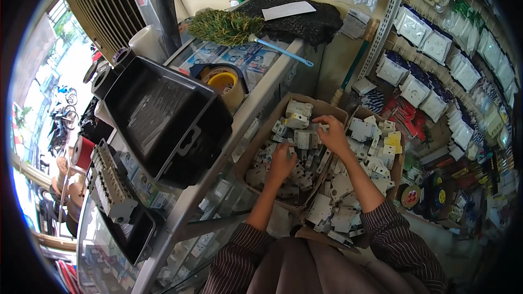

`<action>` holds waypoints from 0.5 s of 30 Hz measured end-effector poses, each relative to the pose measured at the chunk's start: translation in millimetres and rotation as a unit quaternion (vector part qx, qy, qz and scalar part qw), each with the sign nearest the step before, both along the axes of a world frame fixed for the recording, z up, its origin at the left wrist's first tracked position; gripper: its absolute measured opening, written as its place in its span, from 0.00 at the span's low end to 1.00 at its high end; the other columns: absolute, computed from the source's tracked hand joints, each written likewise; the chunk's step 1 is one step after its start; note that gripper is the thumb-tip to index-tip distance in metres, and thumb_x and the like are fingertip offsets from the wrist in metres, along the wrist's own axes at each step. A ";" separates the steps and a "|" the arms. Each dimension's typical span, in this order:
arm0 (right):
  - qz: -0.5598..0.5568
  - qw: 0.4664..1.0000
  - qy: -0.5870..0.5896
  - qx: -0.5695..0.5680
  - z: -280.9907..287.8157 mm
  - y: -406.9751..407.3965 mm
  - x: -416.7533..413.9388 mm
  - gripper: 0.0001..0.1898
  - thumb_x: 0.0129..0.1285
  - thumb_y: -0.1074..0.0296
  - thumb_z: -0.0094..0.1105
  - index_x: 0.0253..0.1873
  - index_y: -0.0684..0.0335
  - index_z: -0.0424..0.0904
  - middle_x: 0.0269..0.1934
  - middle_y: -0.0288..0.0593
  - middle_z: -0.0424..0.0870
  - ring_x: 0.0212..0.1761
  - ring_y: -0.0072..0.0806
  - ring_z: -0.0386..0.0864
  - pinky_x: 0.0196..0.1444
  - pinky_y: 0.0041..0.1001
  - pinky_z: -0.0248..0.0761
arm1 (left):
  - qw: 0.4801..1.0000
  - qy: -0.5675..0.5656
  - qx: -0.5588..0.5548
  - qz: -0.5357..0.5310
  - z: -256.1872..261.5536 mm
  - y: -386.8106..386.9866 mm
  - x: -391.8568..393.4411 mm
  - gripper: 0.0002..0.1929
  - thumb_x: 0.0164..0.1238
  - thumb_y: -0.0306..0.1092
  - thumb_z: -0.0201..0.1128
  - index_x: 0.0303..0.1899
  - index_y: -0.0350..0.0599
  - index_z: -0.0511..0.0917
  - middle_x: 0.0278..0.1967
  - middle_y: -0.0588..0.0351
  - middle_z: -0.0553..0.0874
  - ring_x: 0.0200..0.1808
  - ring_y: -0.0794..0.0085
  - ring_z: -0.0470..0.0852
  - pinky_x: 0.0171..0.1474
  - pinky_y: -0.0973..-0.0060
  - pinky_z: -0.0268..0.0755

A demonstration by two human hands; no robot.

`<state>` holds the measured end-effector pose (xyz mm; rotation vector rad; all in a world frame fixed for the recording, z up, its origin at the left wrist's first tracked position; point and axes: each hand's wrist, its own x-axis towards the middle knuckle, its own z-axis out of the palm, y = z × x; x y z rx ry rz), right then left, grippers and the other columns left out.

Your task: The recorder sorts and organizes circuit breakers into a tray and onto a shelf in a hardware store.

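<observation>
Both hands reach into a cardboard box (261, 185) filled with pale circuit breakers and similar electrical modules. My left hand (282, 162) is over the box's left-middle part, its fingers bent near the modules; whether it grips one cannot be made out. To the upper right of it, my right hand (331, 130) has its thumb and index finger apart, beside a wide grey-white breaker module (303, 139). Above that lies another pale module with a yellow mark (297, 120). Touching on the right stands a second cardboard box (398, 167), heaped with white breakers (341, 185).
On the glass counter (245, 124) at left are an empty black plastic bin (151, 110), tape rolls (229, 85), a duster (229, 28) and a black tray (143, 249) with a row of breakers (112, 188). Packaged switches (412, 26) hang at right.
</observation>
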<state>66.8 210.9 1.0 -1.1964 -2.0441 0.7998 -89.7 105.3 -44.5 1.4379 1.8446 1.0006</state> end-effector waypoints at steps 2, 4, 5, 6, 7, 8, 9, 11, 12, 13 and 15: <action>0.004 1.000 -0.012 0.019 -12.3 18.3 -5.7 0.11 0.52 0.71 0.56 0.42 0.60 0.77 0.43 0.49 0.74 0.47 0.45 0.73 0.51 0.39 0.67 | 0.999 0.006 0.028 -0.020 -13.9 2.8 2.8 0.17 0.55 0.30 0.60 0.48 0.40 0.73 0.52 0.45 0.73 0.55 0.54 0.71 0.54 0.66 0.66; 0.019 0.997 -0.057 0.041 -23.6 33.1 -7.5 0.14 0.48 0.71 0.61 0.42 0.60 0.75 0.43 0.49 0.72 0.47 0.47 0.73 0.51 0.39 0.67 | 0.997 0.012 0.057 -0.041 -28.0 -0.1 7.9 0.19 0.55 0.30 0.60 0.50 0.40 0.72 0.53 0.44 0.72 0.56 0.52 0.70 0.56 0.65 0.64; 0.022 0.997 -0.057 0.037 -24.2 33.1 -13.5 0.14 0.48 0.71 0.61 0.42 0.60 0.75 0.43 0.49 0.72 0.47 0.47 0.73 0.51 0.39 0.67 | 0.997 0.020 0.034 -0.060 -31.8 -4.5 7.9 0.20 0.55 0.30 0.60 0.51 0.41 0.71 0.54 0.44 0.72 0.57 0.52 0.69 0.57 0.64 0.63; 0.030 0.998 -0.049 0.018 -18.5 28.7 -21.1 0.15 0.47 0.71 0.62 0.42 0.60 0.75 0.43 0.49 0.71 0.47 0.47 0.73 0.50 0.39 0.67 | 0.996 0.028 0.012 -0.080 -30.9 -6.9 7.7 0.21 0.55 0.31 0.61 0.52 0.41 0.71 0.55 0.44 0.71 0.58 0.52 0.68 0.59 0.64 0.62; 0.036 0.998 -0.042 0.000 -16.2 25.7 -27.4 0.15 0.46 0.71 0.64 0.42 0.61 0.74 0.43 0.48 0.70 0.47 0.47 0.73 0.49 0.40 0.67 | 0.997 0.028 0.009 -0.078 -29.8 -7.4 6.5 0.21 0.55 0.31 0.61 0.52 0.41 0.71 0.55 0.44 0.71 0.58 0.52 0.68 0.59 0.64 0.62; 0.037 0.998 -0.042 -0.001 -17.8 25.2 -30.5 0.15 0.46 0.71 0.64 0.42 0.61 0.74 0.43 0.48 0.70 0.47 0.47 0.73 0.49 0.40 0.67 | 0.995 0.028 -0.001 -0.091 -26.7 -7.6 6.1 0.22 0.54 0.29 0.61 0.53 0.40 0.70 0.56 0.45 0.69 0.58 0.52 0.68 0.58 0.64 0.63; 0.030 0.997 -0.065 0.008 -19.5 24.3 -32.6 0.16 0.45 0.70 0.65 0.40 0.61 0.73 0.43 0.49 0.69 0.46 0.48 0.73 0.48 0.40 0.68 | 0.994 0.029 -0.011 -0.104 -25.3 -7.0 5.6 0.23 0.54 0.28 0.61 0.54 0.40 0.69 0.58 0.45 0.67 0.58 0.53 0.68 0.57 0.63 0.65; 0.023 0.996 -0.088 0.016 -25.9 23.6 -33.3 0.16 0.44 0.70 0.67 0.39 0.62 0.73 0.44 0.49 0.68 0.44 0.49 0.74 0.46 0.41 0.69 | 0.995 0.026 -0.006 -0.099 -25.8 -5.1 4.8 0.21 0.54 0.28 0.60 0.52 0.40 0.70 0.55 0.45 0.71 0.57 0.53 0.70 0.57 0.65 0.65; 0.060 0.993 -0.067 0.077 -31.5 24.3 -32.0 0.16 0.42 0.70 0.67 0.38 0.62 0.73 0.42 0.49 0.70 0.42 0.48 0.75 0.44 0.40 0.69 | 0.995 0.024 0.000 -0.095 -25.7 -4.3 4.3 0.18 0.55 0.28 0.60 0.49 0.39 0.72 0.52 0.45 0.74 0.56 0.53 0.71 0.56 0.66 0.65; 0.096 0.985 -0.045 0.139 -36.0 24.5 -29.8 0.17 0.41 0.70 0.68 0.37 0.63 0.72 0.39 0.49 0.72 0.39 0.47 0.76 0.42 0.40 0.70 | 0.995 0.024 -0.001 -0.095 -25.6 -3.4 3.5 0.18 0.55 0.28 0.60 0.49 0.39 0.72 0.52 0.45 0.74 0.56 0.53 0.71 0.56 0.66 0.65; 0.129 0.982 -0.081 0.112 -32.0 20.7 -23.6 0.17 0.40 0.70 0.69 0.37 0.63 0.72 0.35 0.47 0.75 0.37 0.45 0.77 0.40 0.39 0.70 | 0.999 0.002 -0.036 -0.035 -16.8 -0.9 1.7 0.14 0.56 0.25 0.57 0.46 0.37 0.73 0.43 0.46 0.79 0.48 0.53 0.77 0.50 0.67 0.69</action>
